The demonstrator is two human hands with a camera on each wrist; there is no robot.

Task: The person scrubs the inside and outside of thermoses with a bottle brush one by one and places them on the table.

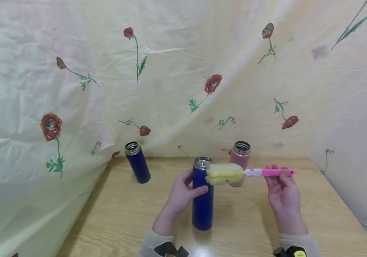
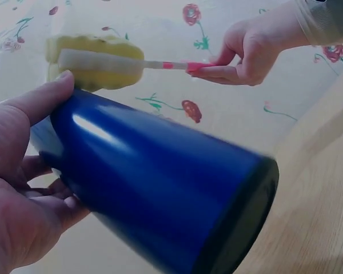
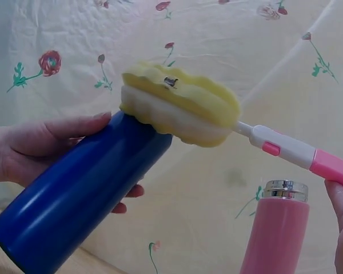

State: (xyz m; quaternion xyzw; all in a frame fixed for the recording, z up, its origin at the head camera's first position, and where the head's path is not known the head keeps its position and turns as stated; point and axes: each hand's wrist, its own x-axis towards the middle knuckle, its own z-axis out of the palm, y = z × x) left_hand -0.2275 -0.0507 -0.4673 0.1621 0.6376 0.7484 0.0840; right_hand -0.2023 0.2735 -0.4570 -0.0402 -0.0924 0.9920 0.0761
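Note:
My left hand (image 1: 183,192) grips a dark blue bottle (image 1: 202,210) around its upper part, thumb across the near side. The bottle has an uncovered steel mouth (image 1: 203,162); its dark base shows in the left wrist view, so it appears lifted. My right hand (image 1: 284,191) holds a sponge bottle brush by its pink handle (image 1: 274,172), with fingers and thumb on the grip. The yellow and white sponge head (image 3: 180,105) lies sideways at the bottle's upper end; whether they touch, I cannot tell. The inside of the held bottle is hidden.
A second blue bottle (image 1: 138,164), also without a lid, stands at the back left of the wooden table (image 1: 122,221). Behind the brush stands a pink bottle (image 3: 277,234) with a steel rim. A flower-patterned cloth (image 1: 170,89) hangs behind the table.

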